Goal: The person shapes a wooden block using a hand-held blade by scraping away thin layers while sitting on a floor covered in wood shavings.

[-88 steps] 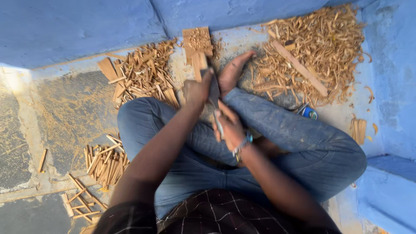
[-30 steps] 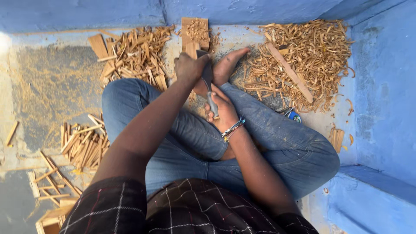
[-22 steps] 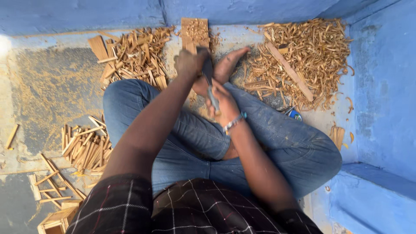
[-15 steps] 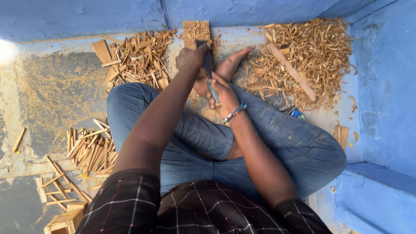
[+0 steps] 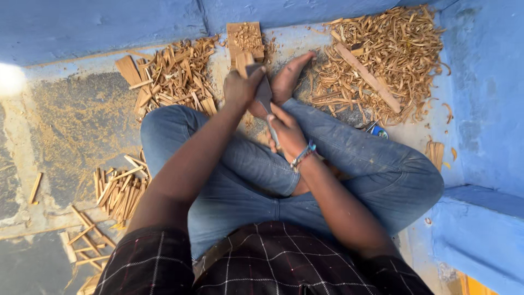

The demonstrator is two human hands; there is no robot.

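Between the crossed legs, by the bare foot (image 5: 292, 76) | left hand (image 5: 240, 87) clamped on wooden piece (image 5: 244, 61), upright, just ahead | right hand (image 5: 286, 131) closed round blade (image 5: 266, 101), probably a knife, long axis pointing away toward the wood | shavings pile (image 5: 382, 60) right | split sticks (image 5: 174, 76) left

A small pale wood piece (image 5: 244, 61) stands upright at twelve o'clock, its top gripped. A grey flat blade (image 5: 266, 101) slants from it toward six o'clock, also gripped.
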